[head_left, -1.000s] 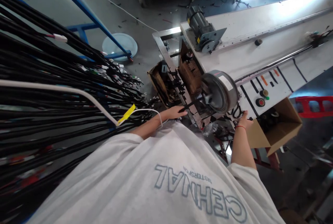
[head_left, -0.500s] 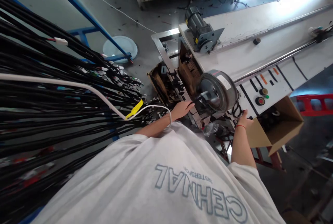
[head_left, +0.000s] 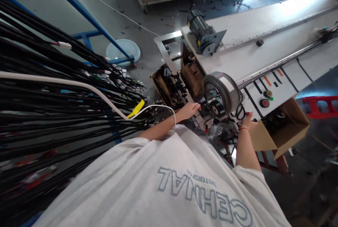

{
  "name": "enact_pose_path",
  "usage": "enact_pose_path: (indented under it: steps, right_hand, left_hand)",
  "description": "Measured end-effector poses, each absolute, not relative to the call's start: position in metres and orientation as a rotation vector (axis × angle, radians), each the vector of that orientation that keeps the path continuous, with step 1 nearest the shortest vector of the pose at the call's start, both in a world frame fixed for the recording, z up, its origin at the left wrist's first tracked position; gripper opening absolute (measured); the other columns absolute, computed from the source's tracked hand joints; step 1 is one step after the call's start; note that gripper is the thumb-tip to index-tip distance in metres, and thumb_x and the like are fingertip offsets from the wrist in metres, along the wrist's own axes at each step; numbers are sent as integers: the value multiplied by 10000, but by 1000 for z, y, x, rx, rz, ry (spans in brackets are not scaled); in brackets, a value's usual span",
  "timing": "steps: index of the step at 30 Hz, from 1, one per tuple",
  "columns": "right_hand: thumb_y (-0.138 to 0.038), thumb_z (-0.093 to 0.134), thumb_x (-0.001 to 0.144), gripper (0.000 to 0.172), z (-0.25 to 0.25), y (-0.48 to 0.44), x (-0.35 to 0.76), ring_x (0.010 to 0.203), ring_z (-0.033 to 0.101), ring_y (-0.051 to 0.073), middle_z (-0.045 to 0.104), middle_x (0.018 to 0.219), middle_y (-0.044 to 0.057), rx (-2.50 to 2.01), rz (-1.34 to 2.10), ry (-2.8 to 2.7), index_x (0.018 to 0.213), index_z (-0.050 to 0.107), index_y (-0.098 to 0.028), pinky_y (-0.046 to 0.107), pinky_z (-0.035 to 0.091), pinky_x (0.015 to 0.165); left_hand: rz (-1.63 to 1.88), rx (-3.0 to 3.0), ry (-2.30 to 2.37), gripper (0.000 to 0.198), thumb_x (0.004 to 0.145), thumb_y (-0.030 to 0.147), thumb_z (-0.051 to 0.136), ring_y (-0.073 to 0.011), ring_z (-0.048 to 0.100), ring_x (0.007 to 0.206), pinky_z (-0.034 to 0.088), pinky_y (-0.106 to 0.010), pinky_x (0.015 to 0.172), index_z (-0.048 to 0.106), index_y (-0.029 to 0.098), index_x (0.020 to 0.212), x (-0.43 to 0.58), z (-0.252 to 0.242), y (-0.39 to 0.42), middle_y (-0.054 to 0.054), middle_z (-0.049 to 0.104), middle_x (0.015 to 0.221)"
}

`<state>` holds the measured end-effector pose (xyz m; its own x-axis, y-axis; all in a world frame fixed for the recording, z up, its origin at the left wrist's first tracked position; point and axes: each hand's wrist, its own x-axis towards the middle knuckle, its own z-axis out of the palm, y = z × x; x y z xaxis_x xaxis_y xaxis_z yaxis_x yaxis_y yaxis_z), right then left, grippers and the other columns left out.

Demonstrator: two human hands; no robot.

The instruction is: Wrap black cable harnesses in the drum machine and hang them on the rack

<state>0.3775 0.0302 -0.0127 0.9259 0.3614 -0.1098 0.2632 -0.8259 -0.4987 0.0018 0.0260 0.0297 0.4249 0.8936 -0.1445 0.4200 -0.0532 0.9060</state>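
Note:
My left hand (head_left: 190, 111) is closed in a pinch at the near left side of a round, drum-shaped machine head (head_left: 229, 91). From its fingertips a thin black cable (head_left: 210, 99) appears to run into the open ring. Inside the ring a small roll with a tan core (head_left: 215, 109) shows. On the other side of the head is my right hand (head_left: 248, 123), its fingers curled at the machine's edge by a black wire loop (head_left: 240, 112). A small red part (head_left: 247, 113) shows at its fingertips; what it grips is mostly hidden.
A long white worktop (head_left: 277, 23) carries a motor (head_left: 200, 28), tape strips and a red button (head_left: 264, 103). An open cardboard box (head_left: 292, 128) stands below right. Many black cable bundles (head_left: 52, 96) hang at left on a blue rack (head_left: 76, 5). A white cord (head_left: 161, 106) loops over my left forearm.
The parts inside the ring have turned: a blurred silver piece was in front before, and the roll now shows clearly. My left hand has shifted slightly right; my right hand has barely moved.

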Motion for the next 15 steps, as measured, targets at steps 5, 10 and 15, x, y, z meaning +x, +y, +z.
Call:
enact_pose_path:
  steps: [5, 10, 15]
  right_hand:
    - [-683, 542, 816, 616, -8, 32, 372, 1150, 581, 379, 597, 1180, 274, -2648, 153, -389, 1084, 508, -130, 504, 454, 1005]
    - [-625, 476, 877, 567, -9, 30, 374, 1194, 552, 377, 569, 1225, 292, -2631, 162, -380, 1112, 497, -109, 549, 403, 1037]
    - [-607, 466, 882, 511, -12, 31, 373, 1176, 568, 372, 589, 1194, 267, -2620, 155, -378, 1097, 497, -145, 548, 436, 1008]
  left_hand:
    - [652, 1472, 1191, 397, 989, 383, 384, -155, 563, 658, 433, -258, 696, 659, 140, 837, 4, 23, 27, -12, 602, 663]
    - [652, 847, 1126, 532, 999, 537, 310, -124, 521, 497, 433, -249, 543, 625, 109, 966, 8, 15, 36, -25, 625, 635]
    - [787, 646, 1191, 516, 918, 621, 484, -158, 639, 616, 484, -262, 575, 585, 156, 1115, 22, 19, 60, -82, 707, 861]
